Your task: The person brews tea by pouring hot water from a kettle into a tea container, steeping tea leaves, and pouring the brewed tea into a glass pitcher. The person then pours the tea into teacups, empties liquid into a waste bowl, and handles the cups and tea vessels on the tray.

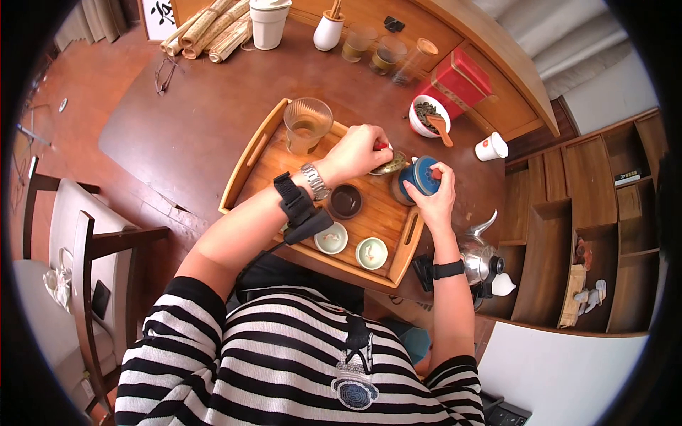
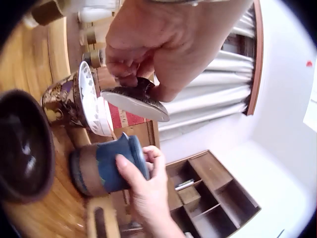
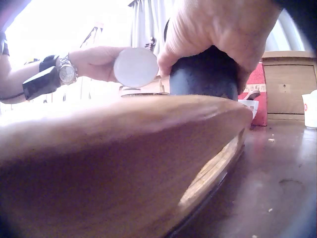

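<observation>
My left hand pinches the knob of a small dark lid, held tilted with its white underside showing. Just below it stands a patterned cup with a white inside. My right hand grips a blue lidded pot, fingers and thumb around its upper part; in the left wrist view the pot has a brown band. Beside them on the wooden tray are a dark bowl and two pale cups, one left of the other.
A ribbed glass stands at the tray's far left corner. Beyond the tray are a white bowl of leaves, a red box and a white paper cup. A metal kettle is to the right.
</observation>
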A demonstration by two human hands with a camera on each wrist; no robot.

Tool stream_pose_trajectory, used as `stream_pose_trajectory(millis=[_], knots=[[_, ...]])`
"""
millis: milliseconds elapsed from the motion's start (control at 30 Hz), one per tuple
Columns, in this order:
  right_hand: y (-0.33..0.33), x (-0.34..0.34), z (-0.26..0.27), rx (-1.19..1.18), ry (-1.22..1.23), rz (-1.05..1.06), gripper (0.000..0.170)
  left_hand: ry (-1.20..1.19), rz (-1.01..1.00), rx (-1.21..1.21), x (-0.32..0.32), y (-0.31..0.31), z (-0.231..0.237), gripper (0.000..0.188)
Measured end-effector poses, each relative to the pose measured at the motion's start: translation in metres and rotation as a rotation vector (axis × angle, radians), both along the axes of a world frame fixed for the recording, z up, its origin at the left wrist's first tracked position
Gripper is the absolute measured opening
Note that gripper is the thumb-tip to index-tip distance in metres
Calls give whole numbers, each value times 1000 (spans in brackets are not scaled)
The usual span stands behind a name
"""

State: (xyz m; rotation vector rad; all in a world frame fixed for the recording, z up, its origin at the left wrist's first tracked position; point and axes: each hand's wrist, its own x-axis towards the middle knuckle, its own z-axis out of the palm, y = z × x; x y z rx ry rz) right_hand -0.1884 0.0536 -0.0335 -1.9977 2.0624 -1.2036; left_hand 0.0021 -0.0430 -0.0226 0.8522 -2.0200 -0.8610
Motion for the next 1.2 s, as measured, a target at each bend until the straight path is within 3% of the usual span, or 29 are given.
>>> stream_pose_trajectory(millis=[67, 133, 200, 267, 367, 467, 733, 833, 1033, 1200], knots=[[-1, -2, -1, 5, -5, 5, 53, 114, -182, 415, 6, 7, 4, 29], [-3, -2, 0, 34, 3, -8, 53, 153, -291, 505, 9, 14, -6, 37], [-5, 0, 7, 41, 28, -3, 52, 136, -440, 750, 9, 22, -11, 54], [-5, 4, 16, 116, 54, -15, 52, 59, -512, 744, 6, 32, -11, 71], [-8, 11, 31, 177, 79, 36, 52, 201, -641, 862, 0, 45, -14, 92], [-12, 20, 51, 255, 103, 88, 53, 172, -567, 1013, -10, 50, -29, 95], [-37, 33, 71, 475, 255, 169, 51, 375, -599, 1154, -14, 58, -24, 81], [-51, 31, 74, 566, 328, 192, 53, 480, -619, 1270, -14, 58, -19, 57], [-73, 42, 87, 747, 420, 229, 53, 744, -700, 1428, -20, 60, -31, 36], [-88, 49, 92, 850, 461, 262, 51, 816, -703, 1476, -18, 60, -30, 33]])
